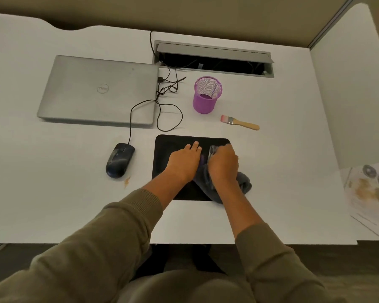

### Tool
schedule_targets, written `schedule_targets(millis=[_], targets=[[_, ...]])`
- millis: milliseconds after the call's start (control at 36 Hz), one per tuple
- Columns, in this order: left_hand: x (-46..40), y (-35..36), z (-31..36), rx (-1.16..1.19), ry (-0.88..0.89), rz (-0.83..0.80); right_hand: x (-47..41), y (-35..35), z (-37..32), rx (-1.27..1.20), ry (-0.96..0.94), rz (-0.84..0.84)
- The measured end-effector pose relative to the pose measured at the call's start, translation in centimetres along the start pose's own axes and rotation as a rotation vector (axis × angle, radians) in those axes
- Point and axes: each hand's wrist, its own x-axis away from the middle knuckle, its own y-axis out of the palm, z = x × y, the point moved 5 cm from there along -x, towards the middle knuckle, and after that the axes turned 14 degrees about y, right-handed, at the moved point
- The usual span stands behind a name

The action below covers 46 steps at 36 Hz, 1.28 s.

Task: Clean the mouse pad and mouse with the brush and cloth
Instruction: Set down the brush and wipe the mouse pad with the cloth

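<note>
Mid-wipe on the pad (175,145): left hand (184,161) flat, holding it down, right hand (222,164) fisted around the cloth (243,182), brush (240,122) parked behind, so I reckon the mouse (119,159) off left comes next.

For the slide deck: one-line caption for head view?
Left hand steadies black mouse pad while right hand wipes with grey cloth.

My left hand (184,162) lies flat, palm down, fingers (193,147) stretched forward and together. My right hand (223,164) is curled into a fist, knuckles up. Both forearms reach forward, sleeves pushed back from the wrists.
</note>
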Motion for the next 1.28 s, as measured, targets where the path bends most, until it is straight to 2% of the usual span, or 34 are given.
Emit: schedule_targets(millis=[139, 306, 444, 611, 806, 1000, 1111, 1278], targets=[[-0.1, 0.4, -0.1, -0.011, 0.003, -0.008, 3.8, 1.8, 3.4, 0.213, 0.012, -0.043], [-0.5, 0.6, -0.3, -0.022, 0.018, -0.02, 1.0, 0.3, 0.2, 0.072, -0.003, 0.059], [-0.6, 0.5, -0.3, -0.021, 0.017, -0.027, 0.1, -0.8, -0.2, 0.101, -0.015, 0.098], [-0.7, 0.8, -0.3, -0.02, 0.023, -0.022, 1.5, 0.1, 2.2, 0.225, 0.007, 0.007], [-0.7, 0.8, -0.2, -0.014, 0.013, -0.072, -1.2, -1.5, -1.1, 0.174, -0.05, 0.075], [-0.2, 0.7, -0.6, -0.025, 0.033, -0.016, 2.7, 0.7, 2.1, 0.406, -0.015, -0.055], [-0.2, 0.2, -0.8, -0.019, 0.044, -0.021, 1.1, -0.7, 0.8, 0.329, 0.018, -0.048], [0.0, 0.1, -0.1, -0.015, 0.027, -0.003, 1.7, -1.0, 0.2, 0.355, -0.085, -0.013]])
